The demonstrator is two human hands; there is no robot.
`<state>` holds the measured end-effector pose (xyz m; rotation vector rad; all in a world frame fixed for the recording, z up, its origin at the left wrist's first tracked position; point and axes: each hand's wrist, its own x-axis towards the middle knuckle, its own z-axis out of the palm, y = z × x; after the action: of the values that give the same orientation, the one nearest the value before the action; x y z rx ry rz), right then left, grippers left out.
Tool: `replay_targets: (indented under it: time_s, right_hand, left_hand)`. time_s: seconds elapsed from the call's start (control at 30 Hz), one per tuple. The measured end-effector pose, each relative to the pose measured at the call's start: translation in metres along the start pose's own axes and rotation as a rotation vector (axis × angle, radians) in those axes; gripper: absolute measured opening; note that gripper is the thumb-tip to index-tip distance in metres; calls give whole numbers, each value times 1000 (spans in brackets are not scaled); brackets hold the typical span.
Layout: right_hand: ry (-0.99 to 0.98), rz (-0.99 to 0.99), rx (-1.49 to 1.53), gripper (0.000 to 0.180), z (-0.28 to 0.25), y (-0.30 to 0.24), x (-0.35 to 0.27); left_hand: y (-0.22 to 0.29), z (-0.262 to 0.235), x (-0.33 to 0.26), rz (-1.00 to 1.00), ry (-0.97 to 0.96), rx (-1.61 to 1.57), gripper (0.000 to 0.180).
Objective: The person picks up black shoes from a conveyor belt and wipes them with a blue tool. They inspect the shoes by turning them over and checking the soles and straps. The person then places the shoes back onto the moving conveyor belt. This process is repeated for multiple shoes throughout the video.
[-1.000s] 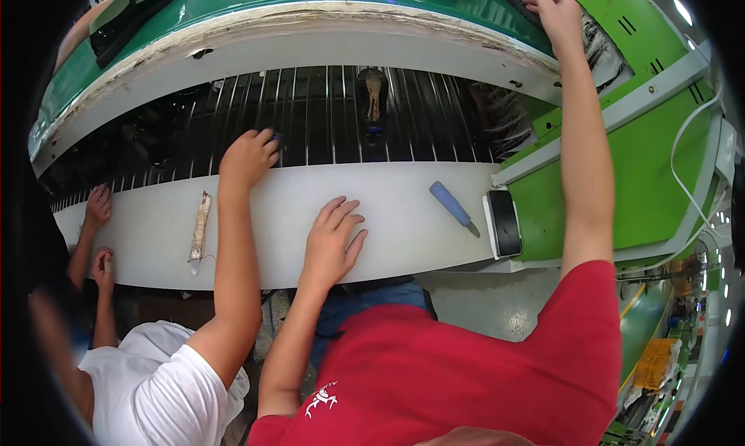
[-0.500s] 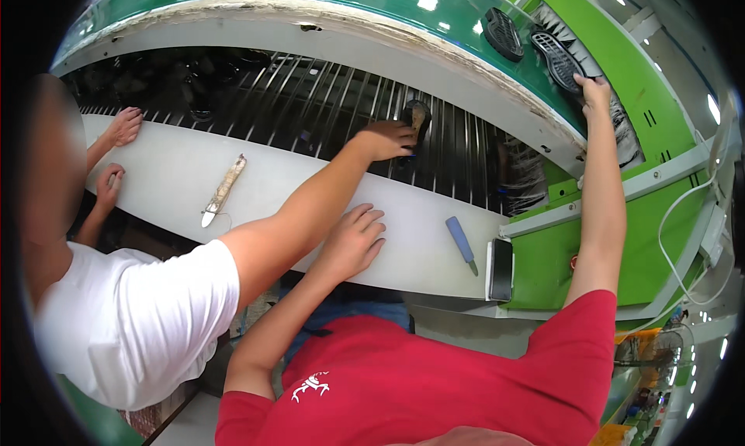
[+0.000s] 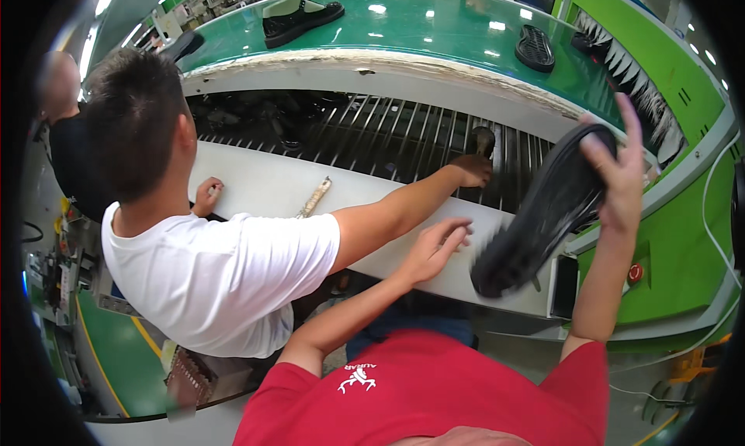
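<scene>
A black shoe, blurred by motion, is raised in front of me over the right end of the white ledge. My right hand grips it at its upper end, with the thumb across it and one finger pointing up. My left hand hovers by the front edge of the white ledge, its fingers stretched out and holding nothing. A co-worker's hand reaches past it to a dark shoe on the metal rollers.
Another upturned shoe and a black strapped shoe lie on the green conveyor belt. To the right stands a green machine with a fringed opening. A co-worker in white sits close on my left. A wrapped tool lies on the ledge.
My right hand has lifted the shoe off the green belt by the fringed opening and brought it nearer. My left hand has come slightly up off the ledge. The view has swung left.
</scene>
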<state>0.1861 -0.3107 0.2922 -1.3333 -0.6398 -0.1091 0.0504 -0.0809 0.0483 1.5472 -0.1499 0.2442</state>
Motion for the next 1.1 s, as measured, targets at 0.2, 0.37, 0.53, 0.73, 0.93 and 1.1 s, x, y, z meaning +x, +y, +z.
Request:
replay_targets:
  time_s: [0.2,0.37,0.53,0.73,0.93,1.1]
  right_hand:
    - [-159,-8,-221,60,41,68,-57]
    - [14,-207,-437,42,41,120,-95]
    - [190,-98,-200,51,42,159,-178]
    - [-58,-75,-485,31,30,142,-276]
    - [18,-65,-519,35,41,135,-261]
    - [293,-296,-393,25,65,106,-166]
  left_hand:
    - [79,48,53,525,266,-64,48]
    - [64,50,67,580,412,257,34]
    - [42,42,18,635,350,363,40]
    - [-13,45,-89,453,183,314,39]
    - [16,43,-62,561,258,363,42]
    - [110,34,15,688,256,521,45]
